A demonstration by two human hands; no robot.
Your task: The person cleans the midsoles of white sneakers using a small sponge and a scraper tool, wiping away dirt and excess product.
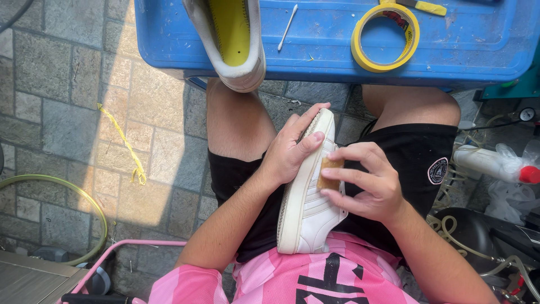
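The left hand [289, 149] grips the toe end of a white leather sneaker [308, 191] lying on its side across the lap, fingers curled over its sole. The right hand [368, 183] pinches a small tan rubber block [328, 173] against the sneaker's side. On the blue plastic table [478, 39], a second white sneaker [233, 39] overhangs the near edge, beside a cotton swab [287, 26] and a yellow tape roll [385, 36].
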